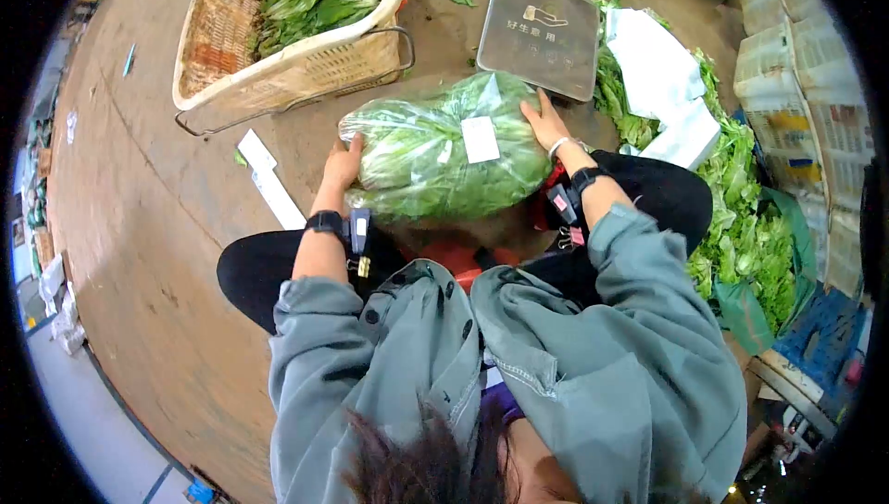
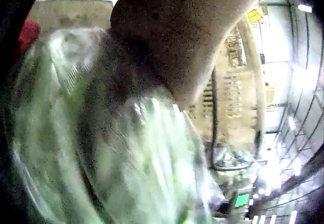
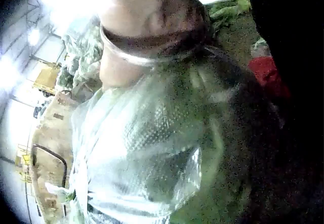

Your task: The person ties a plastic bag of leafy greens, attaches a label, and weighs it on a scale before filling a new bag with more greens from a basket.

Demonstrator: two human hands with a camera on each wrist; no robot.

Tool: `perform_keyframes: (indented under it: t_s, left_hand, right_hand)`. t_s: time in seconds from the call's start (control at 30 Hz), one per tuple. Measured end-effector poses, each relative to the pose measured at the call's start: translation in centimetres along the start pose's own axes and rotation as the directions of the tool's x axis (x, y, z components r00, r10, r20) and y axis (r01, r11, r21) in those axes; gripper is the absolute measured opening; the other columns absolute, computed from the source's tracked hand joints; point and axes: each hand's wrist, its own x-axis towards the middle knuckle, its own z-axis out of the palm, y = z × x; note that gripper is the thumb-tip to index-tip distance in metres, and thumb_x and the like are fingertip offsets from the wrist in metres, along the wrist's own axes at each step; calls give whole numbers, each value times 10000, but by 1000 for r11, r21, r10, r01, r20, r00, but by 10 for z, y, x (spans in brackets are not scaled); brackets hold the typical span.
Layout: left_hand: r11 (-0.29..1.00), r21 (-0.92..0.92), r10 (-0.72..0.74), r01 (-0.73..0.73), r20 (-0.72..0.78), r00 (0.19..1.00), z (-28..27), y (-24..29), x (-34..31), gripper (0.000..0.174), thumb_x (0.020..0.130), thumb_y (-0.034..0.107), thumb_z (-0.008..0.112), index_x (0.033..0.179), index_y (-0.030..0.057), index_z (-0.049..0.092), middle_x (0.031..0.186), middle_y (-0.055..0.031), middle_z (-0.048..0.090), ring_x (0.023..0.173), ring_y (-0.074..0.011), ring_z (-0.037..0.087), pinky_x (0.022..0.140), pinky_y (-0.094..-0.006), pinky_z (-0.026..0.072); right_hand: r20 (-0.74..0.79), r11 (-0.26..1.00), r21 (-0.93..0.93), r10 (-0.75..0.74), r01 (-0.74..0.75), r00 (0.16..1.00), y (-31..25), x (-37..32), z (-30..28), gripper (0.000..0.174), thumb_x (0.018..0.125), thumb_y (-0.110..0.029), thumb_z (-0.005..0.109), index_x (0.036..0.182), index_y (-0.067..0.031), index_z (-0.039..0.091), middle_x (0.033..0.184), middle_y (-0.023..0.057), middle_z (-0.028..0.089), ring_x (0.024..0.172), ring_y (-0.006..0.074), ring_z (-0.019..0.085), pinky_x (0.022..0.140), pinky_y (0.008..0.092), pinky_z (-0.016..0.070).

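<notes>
A clear plastic bag of leafy greens (image 1: 417, 166), with a white label on top, lies lengthwise between both hands in the head view. My left hand (image 1: 343, 167) grips its left end, thumb up on the film. At the upper right end my right hand (image 1: 546, 123) holds it, with thumb and fingers spread round the bulge. The left wrist view shows the bag (image 2: 157, 158) up close beneath the left hand (image 2: 172, 37), whose fingers are mostly hidden. In the right wrist view the shiny film of the bag (image 3: 152, 133) lies under the right hand (image 3: 121, 72).
Beyond the bag stands a plastic crate (image 1: 278, 78) with wire handles, holding long green leaves. A flat scale (image 1: 540, 37) sits to its right. Loose lettuce (image 1: 741, 226) and white paper (image 1: 653, 64) lie at the right. White strips (image 1: 270, 180) rest left of the bag.
</notes>
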Motion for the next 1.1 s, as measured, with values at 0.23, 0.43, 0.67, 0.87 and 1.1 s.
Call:
perform_keyframes:
  t_s: [0.23, 0.43, 0.67, 0.87, 1.1]
  left_hand:
    - [828, 290, 544, -479, -209, 813, -33, 70, -47, 367, 756, 274, 534, 1031, 31, 523, 1004, -199, 526, 945, -345, 509, 797, -403, 416]
    - [684, 328, 644, -651, 148, 751, 17, 132, -70, 242, 712, 211, 603, 867, 38, 535, 931, -153, 541, 875, -337, 542, 708, -415, 454]
    - [719, 403, 592, -566, 72, 803, 23, 134, -76, 443, 680, 293, 666, 948, 16, 447, 913, -164, 549, 842, -345, 551, 703, -409, 458]
    - [661, 458, 628, -595, 96, 772, 23, 128, -85, 397, 699, 239, 648, 961, 30, 436, 925, -174, 568, 828, -341, 575, 677, -398, 472]
    - [767, 399, 519, -502, 74, 852, 18, 128, -82, 299, 678, 124, 576, 938, 35, 460, 839, -199, 585, 788, -372, 559, 690, -439, 442]
  right_hand:
    - [129, 987, 159, -15, -6, 992, 22, 31, -7, 796, 784, -611, 348, 1334, -57, 194, 1300, 219, 325, 1201, 333, 328, 978, 359, 261]
    - [93, 796, -580, -148, 174, 985, -80, -30, -64, 571, 808, -432, 449, 1220, -41, 388, 1156, 198, 483, 1048, 352, 466, 889, 400, 374]
    - [89, 762, -333, -561, 556, 823, -99, -107, -109, 421, 785, -275, 526, 1143, -64, 456, 1037, 197, 539, 931, 343, 525, 790, 388, 425]
    - [312, 732, -422, -437, 535, 843, -89, -118, -94, 405, 781, -281, 521, 1121, -66, 476, 914, 208, 580, 868, 342, 551, 743, 421, 447]
    - [329, 738, -350, -479, 577, 814, -121, -86, -11, 194, 750, -205, 482, 824, -74, 605, 823, 145, 609, 791, 325, 574, 702, 418, 457]
